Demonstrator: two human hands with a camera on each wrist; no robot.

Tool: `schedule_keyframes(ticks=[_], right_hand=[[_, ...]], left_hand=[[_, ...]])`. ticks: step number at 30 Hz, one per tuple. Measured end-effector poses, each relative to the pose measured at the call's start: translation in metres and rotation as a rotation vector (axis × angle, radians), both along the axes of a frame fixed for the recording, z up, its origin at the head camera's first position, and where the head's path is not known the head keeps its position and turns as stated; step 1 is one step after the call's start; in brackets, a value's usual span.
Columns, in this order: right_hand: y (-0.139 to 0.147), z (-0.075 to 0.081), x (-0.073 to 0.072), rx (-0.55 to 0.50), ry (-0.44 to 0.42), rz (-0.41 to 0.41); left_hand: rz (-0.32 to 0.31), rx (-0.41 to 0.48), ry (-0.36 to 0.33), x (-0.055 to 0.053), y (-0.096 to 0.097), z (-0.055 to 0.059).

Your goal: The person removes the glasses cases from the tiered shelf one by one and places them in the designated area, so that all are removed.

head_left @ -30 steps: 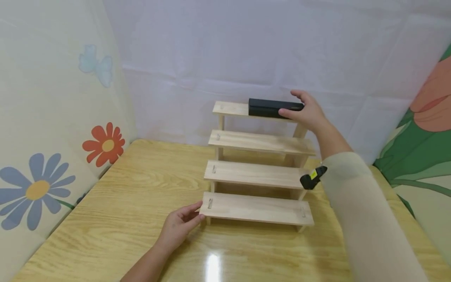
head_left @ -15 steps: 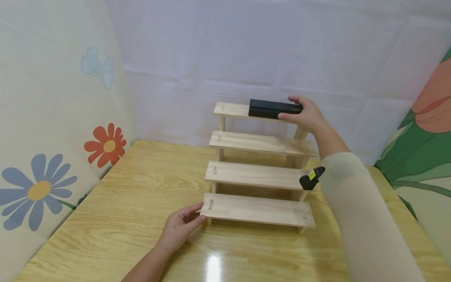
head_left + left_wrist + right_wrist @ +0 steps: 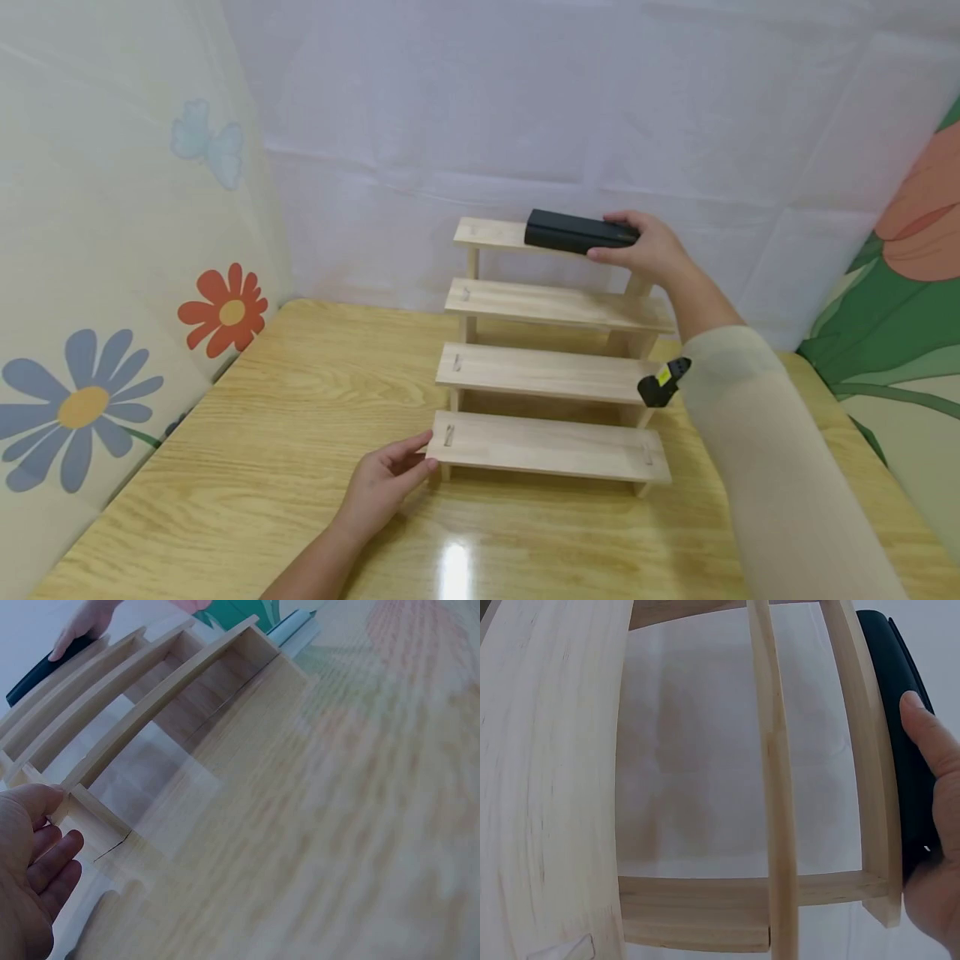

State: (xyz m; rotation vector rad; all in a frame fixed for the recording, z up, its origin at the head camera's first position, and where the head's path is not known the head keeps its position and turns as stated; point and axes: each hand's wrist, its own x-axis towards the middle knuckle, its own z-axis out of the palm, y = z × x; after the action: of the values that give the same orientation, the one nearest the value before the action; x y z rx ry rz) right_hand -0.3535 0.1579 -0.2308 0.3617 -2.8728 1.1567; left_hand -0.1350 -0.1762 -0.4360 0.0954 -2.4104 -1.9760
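Observation:
A pale wooden stepped shelf with several tiers stands on the table. A black oblong case lies lengthwise on its top tier, slightly askew. My right hand grips the case's right end, thumb along the front and fingers over the back. The right wrist view shows the thumb against the dark case; the other fingers are hidden there. At the lowest tier's left end, my left hand pinches the board's corner. In the left wrist view, this hand has its remaining fingers loosely bent below the board.
The wood-grain table runs up to a white cloth backdrop. Flower-printed panels stand at the left and right. A small black device is worn at the right sleeve's cuff.
My right hand has closed in around the case's right end. The case has shifted slightly left and turned a little, its left end outward. My left hand stays at the lowest tier.

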Motion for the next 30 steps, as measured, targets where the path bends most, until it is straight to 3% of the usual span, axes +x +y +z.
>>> schedule_keyframes(ticks=[12, 30], right_hand=[[0.001, -0.006, 0.002, -0.066, 0.029, -0.028], [0.037, -0.002, 0.024, -0.01, 0.072, -0.069]], left_hand=[[0.003, -0.013, 0.0, -0.001, 0.0, -0.001], [-0.002, -0.026, 0.004, -0.003, 0.001, 0.001]])
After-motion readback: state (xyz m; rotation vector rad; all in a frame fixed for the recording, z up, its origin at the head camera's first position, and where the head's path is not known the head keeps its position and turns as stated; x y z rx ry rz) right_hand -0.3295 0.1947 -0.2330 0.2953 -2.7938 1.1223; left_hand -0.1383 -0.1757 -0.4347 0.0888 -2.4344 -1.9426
